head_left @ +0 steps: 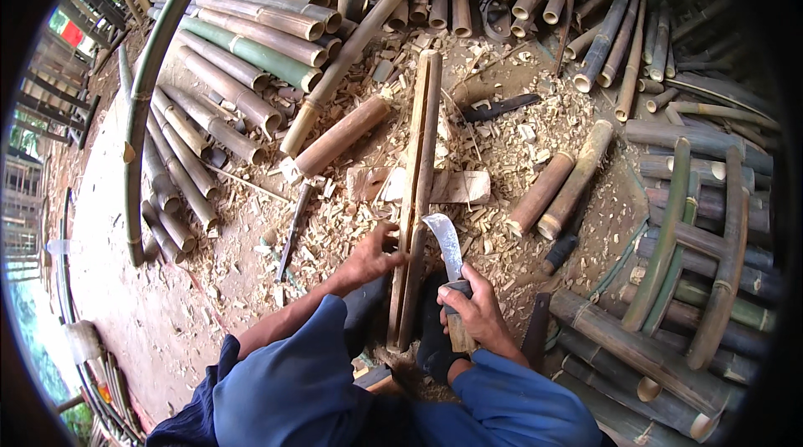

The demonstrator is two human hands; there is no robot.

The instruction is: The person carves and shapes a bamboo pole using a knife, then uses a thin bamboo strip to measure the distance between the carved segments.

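Split bamboo length [416,154] at frame centre, long axis running nearly up and down the picture, top leaning slightly right, a dark gap along it; lower end between the person's legs, upper part over a pale wood block [462,187]. Left hand [372,256] lies just left of it and is the nearer hand: fingers part-curled, loosely open, nothing gripped that I can make out; fingertips at the bamboo's left edge, contact uncertain. Right hand [479,309] sits lower and right of the bamboo, closed round the handle of a curved knife [445,238]. Blade points up and slightly left, tip right beside the bamboo's right edge; touching or apart, cannot tell. Chips [510,142] litter the ground around.
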